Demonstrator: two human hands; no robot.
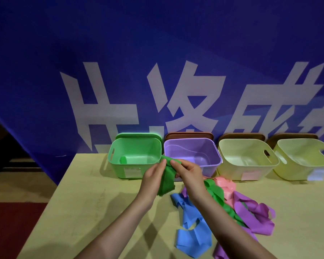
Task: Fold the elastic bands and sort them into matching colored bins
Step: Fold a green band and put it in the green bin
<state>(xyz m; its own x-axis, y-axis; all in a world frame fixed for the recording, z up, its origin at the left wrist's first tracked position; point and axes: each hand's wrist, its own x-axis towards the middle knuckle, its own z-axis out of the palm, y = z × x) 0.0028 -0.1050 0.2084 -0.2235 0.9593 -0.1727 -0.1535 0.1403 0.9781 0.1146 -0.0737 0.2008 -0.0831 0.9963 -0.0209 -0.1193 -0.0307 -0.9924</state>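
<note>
Both hands meet over the table's far middle, pinching the top of one green band (166, 181). The left hand (153, 176) has its fingers curled round the band's upper left edge, thumb side toward the camera, its forearm running in from 7 o'clock. The right hand (188, 171) clamps the same fold from the other side, fingertips at 12 o'clock of the band and nearly touching the left hand's, its forearm crossing in from 5 o'clock. The band hangs doubled below the fingers, its lower end near the table (94, 202); whether it touches, I cannot tell. At 12 o'clock of the hands, just beyond them, stand the green bin (120, 169), which holds one small folded green piece (123, 160), and the purple bin (210, 165) touching its right side. Further toward 2 o'clock stand a pale yellow bin (232, 169) and a second yellow bin (288, 171). At 4 o'clock of the hands a loose heap lies on the table: a second green band (216, 193), a pink band (225, 184), purple bands (254, 212) and a blue band (191, 230), partly under the right forearm.
</note>
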